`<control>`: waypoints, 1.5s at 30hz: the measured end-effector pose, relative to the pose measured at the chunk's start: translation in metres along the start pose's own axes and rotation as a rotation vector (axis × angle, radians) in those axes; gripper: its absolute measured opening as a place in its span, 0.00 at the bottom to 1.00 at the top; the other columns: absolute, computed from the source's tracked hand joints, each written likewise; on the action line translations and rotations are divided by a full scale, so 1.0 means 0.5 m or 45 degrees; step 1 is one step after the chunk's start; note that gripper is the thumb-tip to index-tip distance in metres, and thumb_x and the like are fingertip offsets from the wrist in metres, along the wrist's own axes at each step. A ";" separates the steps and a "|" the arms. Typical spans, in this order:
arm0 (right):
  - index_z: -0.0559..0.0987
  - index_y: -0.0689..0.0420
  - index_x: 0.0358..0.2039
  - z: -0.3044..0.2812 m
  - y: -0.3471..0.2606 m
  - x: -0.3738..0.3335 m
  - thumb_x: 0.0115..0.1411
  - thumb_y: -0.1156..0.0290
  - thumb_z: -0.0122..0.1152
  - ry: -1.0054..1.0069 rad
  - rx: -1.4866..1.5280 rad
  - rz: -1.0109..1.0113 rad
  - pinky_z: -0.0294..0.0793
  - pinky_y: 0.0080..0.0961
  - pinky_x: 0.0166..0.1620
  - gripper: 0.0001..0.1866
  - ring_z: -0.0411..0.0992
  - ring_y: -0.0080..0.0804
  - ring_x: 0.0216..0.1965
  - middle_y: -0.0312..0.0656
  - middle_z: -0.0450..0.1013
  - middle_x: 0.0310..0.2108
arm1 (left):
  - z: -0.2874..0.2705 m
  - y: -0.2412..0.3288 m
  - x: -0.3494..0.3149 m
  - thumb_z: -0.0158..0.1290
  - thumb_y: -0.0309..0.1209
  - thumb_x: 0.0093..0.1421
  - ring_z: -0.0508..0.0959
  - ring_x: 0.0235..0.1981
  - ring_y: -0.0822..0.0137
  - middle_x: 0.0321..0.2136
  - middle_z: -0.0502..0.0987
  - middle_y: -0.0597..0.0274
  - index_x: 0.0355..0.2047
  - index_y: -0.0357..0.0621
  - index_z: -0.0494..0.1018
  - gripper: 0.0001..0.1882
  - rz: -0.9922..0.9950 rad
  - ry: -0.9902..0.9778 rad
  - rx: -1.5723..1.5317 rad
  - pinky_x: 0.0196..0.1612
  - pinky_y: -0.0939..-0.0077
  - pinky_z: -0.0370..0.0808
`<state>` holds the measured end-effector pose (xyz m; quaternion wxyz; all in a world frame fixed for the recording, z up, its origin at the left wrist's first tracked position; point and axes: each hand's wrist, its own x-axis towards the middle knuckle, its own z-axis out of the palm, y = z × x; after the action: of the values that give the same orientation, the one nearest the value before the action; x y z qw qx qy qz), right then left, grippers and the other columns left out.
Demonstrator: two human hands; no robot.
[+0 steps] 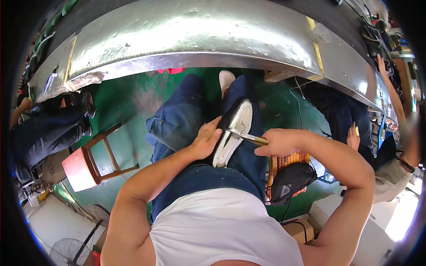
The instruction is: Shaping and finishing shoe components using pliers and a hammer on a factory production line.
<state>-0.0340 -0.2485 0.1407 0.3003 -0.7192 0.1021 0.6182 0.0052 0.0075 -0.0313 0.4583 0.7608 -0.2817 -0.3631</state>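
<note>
On my right thigh lies a shoe upper (243,116) with its underside facing up, white across the middle and dark along its stitched edge. My left hand (207,138) grips the shoe by its left side, thumb pressed near the edge. In my right hand (283,142) is a hammer (257,140), fingers wrapped round its handle. The metal head rests on or just over the white underside, near the middle of the shoe; whether it touches, I cannot tell.
A long metal-topped bench (186,37) runs across in front of me. To my left stands a reddish wooden stool (80,170); a wicker seat (282,163) with a dark bag (293,179) is at my right. A fan (71,252) stands lower left. Other people sit on both sides.
</note>
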 end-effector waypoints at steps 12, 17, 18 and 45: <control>0.75 0.58 0.39 0.039 0.167 0.168 0.52 0.67 0.65 0.763 -0.412 -0.829 0.76 0.45 0.42 0.16 0.77 0.52 0.37 0.49 0.77 0.32 | -0.033 0.005 0.015 0.51 0.50 0.63 0.52 0.69 0.44 0.67 0.53 0.40 0.72 0.40 0.42 0.47 0.152 -0.146 -0.310 0.70 0.56 0.47; 0.76 0.55 0.39 0.059 0.198 0.184 0.48 0.68 0.65 0.975 -0.529 -0.955 0.76 0.42 0.41 0.16 0.77 0.49 0.36 0.45 0.77 0.33 | -0.037 0.038 0.026 0.66 0.39 0.54 0.52 0.69 0.50 0.67 0.53 0.43 0.72 0.39 0.40 0.57 -0.057 -0.242 -0.269 0.70 0.59 0.49; 0.76 0.55 0.39 0.076 0.199 0.178 0.48 0.68 0.65 1.014 -0.433 -0.901 0.76 0.42 0.42 0.16 0.77 0.48 0.37 0.44 0.77 0.32 | -0.036 0.041 0.029 0.66 0.39 0.54 0.52 0.69 0.50 0.67 0.53 0.43 0.72 0.39 0.40 0.57 -0.056 -0.242 -0.264 0.70 0.59 0.49; 0.77 0.63 0.42 0.175 0.138 0.117 0.63 0.65 0.60 0.882 0.615 -0.519 0.73 0.30 0.34 0.14 0.74 0.31 0.28 0.43 0.76 0.27 | 0.034 0.074 0.010 0.58 0.34 0.60 0.62 0.61 0.46 0.61 0.63 0.43 0.72 0.45 0.46 0.45 0.145 0.217 0.074 0.66 0.59 0.56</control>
<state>-0.1297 -0.2415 0.0594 0.5226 -0.7981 0.1939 0.2288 -0.0095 -0.0203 -0.0046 0.4782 0.7847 -0.2948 -0.2621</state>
